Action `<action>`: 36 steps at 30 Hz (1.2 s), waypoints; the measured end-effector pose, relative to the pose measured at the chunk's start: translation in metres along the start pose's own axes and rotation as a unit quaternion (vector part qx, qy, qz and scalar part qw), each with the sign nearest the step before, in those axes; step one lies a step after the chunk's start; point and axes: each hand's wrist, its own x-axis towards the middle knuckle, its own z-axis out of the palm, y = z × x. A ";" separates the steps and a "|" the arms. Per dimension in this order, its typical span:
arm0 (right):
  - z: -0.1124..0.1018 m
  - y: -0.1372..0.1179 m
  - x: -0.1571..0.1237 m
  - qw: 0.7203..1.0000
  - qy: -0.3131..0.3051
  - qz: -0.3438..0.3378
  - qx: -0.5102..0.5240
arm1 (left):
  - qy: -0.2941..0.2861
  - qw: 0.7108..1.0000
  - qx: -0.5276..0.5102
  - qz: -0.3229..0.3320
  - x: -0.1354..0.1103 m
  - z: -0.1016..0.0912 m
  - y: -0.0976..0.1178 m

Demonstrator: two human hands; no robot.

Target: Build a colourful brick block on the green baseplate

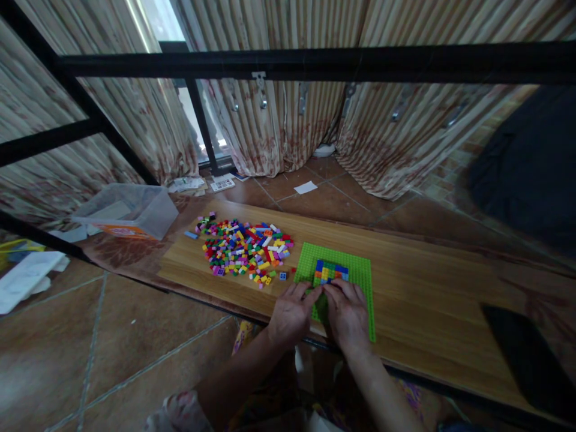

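A green studded baseplate [360,282] lies on the wooden board. On it sits a low block of toy bricks [324,273] in blue, green, yellow, orange and white. My left hand [290,315] rests over the plate's near left part with its fingers bent and drawn together. Against the near side of the brick block is my right hand [348,312], fingers curled. The thumbs and fingertips of both hands meet just in front of the bricks. Whatever is pinched between them is hidden by the fingers.
A large pile of loose coloured bricks [245,246] spreads over the board left of the plate. A clear plastic bin [130,207] stands beyond the board's left end. At the right lies a dark flat object [526,354]. A black metal bar [315,65] crosses before the curtains.
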 end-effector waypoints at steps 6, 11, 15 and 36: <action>0.004 0.001 -0.003 0.997 0.041 0.040 0.059 | -0.011 0.998 0.066 0.008 0.000 -0.001 0.008; 0.004 0.002 -0.005 0.994 0.051 0.045 0.085 | -0.050 0.993 0.104 0.027 0.007 -0.001 0.018; 0.006 0.001 -0.005 0.992 0.055 0.056 0.095 | -0.061 0.991 0.110 0.053 0.012 0.002 0.022; -0.020 0.023 0.010 0.974 0.103 0.159 0.122 | 0.052 0.992 -0.110 -0.022 -0.019 0.010 -0.004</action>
